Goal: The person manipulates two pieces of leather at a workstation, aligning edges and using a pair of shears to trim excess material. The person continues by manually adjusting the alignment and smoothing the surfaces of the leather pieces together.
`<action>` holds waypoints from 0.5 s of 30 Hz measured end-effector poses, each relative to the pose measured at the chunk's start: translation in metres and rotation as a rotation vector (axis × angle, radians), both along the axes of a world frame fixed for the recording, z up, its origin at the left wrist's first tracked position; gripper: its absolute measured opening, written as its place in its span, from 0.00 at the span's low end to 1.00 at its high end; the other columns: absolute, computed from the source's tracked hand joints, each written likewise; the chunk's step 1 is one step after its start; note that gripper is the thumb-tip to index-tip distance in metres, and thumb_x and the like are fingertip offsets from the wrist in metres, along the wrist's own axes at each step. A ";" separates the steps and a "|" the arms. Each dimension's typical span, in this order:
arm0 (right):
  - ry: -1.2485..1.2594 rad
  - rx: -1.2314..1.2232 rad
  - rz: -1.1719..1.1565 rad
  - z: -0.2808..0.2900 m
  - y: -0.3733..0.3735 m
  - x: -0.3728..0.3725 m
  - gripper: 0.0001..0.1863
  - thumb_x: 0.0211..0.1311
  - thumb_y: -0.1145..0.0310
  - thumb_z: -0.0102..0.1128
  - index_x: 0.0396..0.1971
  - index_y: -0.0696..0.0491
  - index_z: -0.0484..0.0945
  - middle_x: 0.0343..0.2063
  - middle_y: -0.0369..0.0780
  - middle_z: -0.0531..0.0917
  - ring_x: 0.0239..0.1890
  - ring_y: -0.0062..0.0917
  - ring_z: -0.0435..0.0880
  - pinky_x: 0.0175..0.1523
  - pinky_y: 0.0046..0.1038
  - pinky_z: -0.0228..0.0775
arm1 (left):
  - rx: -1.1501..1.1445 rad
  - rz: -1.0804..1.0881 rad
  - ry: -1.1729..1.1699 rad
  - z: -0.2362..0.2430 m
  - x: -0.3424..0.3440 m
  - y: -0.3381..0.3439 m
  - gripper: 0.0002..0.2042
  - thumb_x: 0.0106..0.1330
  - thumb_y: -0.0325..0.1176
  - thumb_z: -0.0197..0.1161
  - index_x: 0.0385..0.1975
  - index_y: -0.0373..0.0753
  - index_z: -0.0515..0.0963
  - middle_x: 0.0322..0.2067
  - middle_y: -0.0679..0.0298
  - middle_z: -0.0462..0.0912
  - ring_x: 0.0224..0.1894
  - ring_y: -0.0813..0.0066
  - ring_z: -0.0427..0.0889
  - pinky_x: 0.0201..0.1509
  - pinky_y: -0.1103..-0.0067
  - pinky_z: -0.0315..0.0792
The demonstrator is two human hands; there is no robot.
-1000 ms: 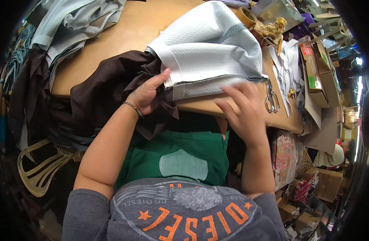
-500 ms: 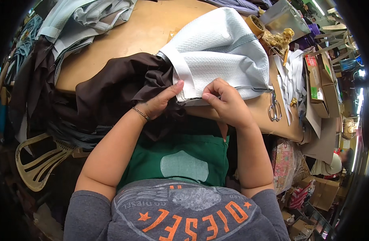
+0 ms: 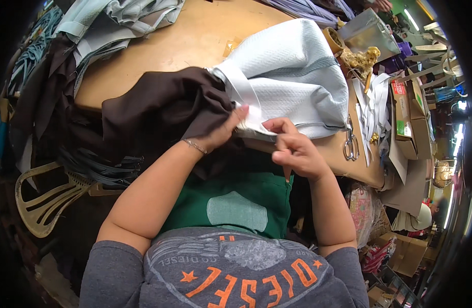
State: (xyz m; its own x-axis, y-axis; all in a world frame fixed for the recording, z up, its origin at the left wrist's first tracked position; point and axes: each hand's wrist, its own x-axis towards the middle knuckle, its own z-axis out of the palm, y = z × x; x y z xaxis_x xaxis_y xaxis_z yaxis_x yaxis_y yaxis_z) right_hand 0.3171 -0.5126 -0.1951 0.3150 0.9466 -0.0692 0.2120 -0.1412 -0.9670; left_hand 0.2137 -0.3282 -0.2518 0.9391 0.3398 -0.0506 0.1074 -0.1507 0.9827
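Observation:
My left hand (image 3: 220, 133) grips the lower corner of a white textured fabric piece (image 3: 287, 56), thumb on a smooth white band (image 3: 242, 90) along its side. Dark brown cloth (image 3: 159, 102) lies bunched under and left of that hand, hanging over the table's front edge. My right hand (image 3: 295, 151) is at the white fabric's lower edge, index finger reaching to it and other fingers curled; what they hold is unclear. Metal scissors (image 3: 351, 143) lie just right of the fabric.
The tan table (image 3: 123, 72) carries pale fabric piles (image 3: 118, 20), white strips (image 3: 372, 113), cardboard boxes (image 3: 403, 118) and a clear container (image 3: 367, 33). A chair (image 3: 41, 200) stands at lower left, a wrapped bundle (image 3: 362, 210) below right. A co-worker's hand (image 3: 384, 5) shows at top; another person (image 3: 421, 215) is at right.
My right hand came from hovering right of the fabric onto its lower edge, fingers now more curled. My left hand and the white fabric's corner appear shifted right in view.

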 end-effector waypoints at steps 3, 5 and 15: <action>0.146 0.163 -0.188 0.006 -0.012 0.000 0.21 0.49 0.67 0.62 0.07 0.52 0.59 0.38 0.42 0.72 0.40 0.22 0.67 0.47 0.21 0.56 | -0.531 -0.040 -0.004 -0.015 0.009 0.006 0.25 0.60 0.53 0.49 0.42 0.33 0.71 0.41 0.63 0.74 0.42 0.74 0.70 0.47 0.80 0.65; -0.114 0.153 -0.411 0.002 -0.027 0.008 0.21 0.48 0.68 0.62 0.07 0.52 0.60 0.34 0.41 0.73 0.36 0.20 0.69 0.43 0.20 0.58 | -0.674 -0.037 0.003 -0.010 0.009 0.004 0.25 0.60 0.53 0.50 0.45 0.35 0.69 0.43 0.63 0.73 0.43 0.74 0.70 0.48 0.80 0.64; -0.723 0.131 -0.621 0.000 0.021 -0.040 0.14 0.46 0.64 0.64 0.19 0.58 0.70 0.18 0.41 0.73 0.23 0.35 0.72 0.31 0.32 0.65 | -0.951 -0.073 0.119 0.013 0.004 0.011 0.18 0.64 0.44 0.47 0.45 0.37 0.69 0.41 0.63 0.76 0.41 0.75 0.76 0.47 0.78 0.69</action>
